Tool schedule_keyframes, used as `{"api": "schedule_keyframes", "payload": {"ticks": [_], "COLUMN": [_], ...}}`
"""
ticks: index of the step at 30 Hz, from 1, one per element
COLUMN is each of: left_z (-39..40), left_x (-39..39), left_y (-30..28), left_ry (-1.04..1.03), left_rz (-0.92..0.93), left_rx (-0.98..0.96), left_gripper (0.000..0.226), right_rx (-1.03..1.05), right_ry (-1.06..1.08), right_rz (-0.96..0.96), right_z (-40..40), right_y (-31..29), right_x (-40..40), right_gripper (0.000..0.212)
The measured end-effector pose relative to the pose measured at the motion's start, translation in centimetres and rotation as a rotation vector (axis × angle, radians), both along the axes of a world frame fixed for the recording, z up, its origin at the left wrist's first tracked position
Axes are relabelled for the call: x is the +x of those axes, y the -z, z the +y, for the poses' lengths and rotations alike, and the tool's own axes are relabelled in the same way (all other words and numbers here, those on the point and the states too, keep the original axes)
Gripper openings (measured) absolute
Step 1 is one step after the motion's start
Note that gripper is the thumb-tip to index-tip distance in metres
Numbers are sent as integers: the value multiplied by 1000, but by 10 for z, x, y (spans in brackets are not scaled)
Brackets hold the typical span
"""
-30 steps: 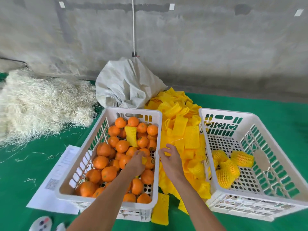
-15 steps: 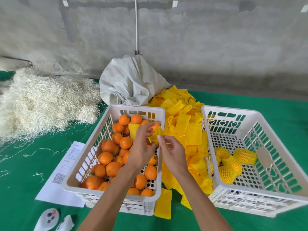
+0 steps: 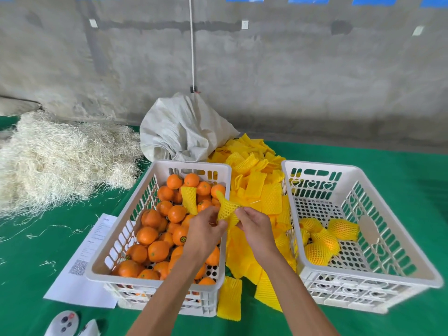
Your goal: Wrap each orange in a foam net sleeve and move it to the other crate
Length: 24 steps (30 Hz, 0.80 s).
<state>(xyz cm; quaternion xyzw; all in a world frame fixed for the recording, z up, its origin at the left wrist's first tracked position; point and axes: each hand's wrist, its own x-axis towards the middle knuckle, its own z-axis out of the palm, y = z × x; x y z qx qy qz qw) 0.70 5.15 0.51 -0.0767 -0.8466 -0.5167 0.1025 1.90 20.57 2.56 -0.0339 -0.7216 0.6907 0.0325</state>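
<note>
My left hand (image 3: pixel 204 230) and my right hand (image 3: pixel 254 225) both pinch a yellow foam net sleeve (image 3: pixel 226 209) above the right rim of the left white crate (image 3: pixel 116 238). Whether an orange sits inside the sleeve is hidden by my fingers. That crate holds several bare oranges (image 3: pixel 157 251), with one loose sleeve (image 3: pixel 189 200) lying on them. The right white crate (image 3: pixel 388 253) holds three oranges wrapped in sleeves (image 3: pixel 320 241). A heap of flat yellow sleeves (image 3: pixel 257 190) fills the gap between the crates.
A white woven sack (image 3: pixel 184 127) lies behind the left crate, and a pile of pale straw (image 3: pixel 53 156) sits at the left. A printed sheet (image 3: pixel 84 263) lies left of the crate on the green cloth (image 3: pixel 400 170). A small white device (image 3: pixel 63 321) is at the bottom left.
My hands rose from the crate's right edge and came together, taking up a yellow sleeve. They now hold it between them slightly lower than half a second ago.
</note>
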Motion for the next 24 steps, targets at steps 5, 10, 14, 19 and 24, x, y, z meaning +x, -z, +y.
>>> {"api": "schedule_keyframes", "payload": {"ticks": [5,10,14,19,24], "left_z": [1,-5,0,2,-1], "left_x": [-4,-6,-2,-15,-24], "left_y": [-9,-17,-18,-15,-4], "left_ry": [36,270,345,389,324], "left_rz": [-242,-879,-942,-940,-941], "left_rx": [313,871,1029,965,945], "left_gripper": [26,19,18,44,59], "right_rx": [-810,-782,-663,-810,-776], "right_ry": [23,73,59,51,19], "right_rz": [-369,-465,-491,-617,-586], "right_z": [3,3,-4,-7,-8], "right_y": [-5,-6,-9,-7,-4], "right_x": [1,3,1,2,-1], "right_gripper": [28,29,28,29,35]}}
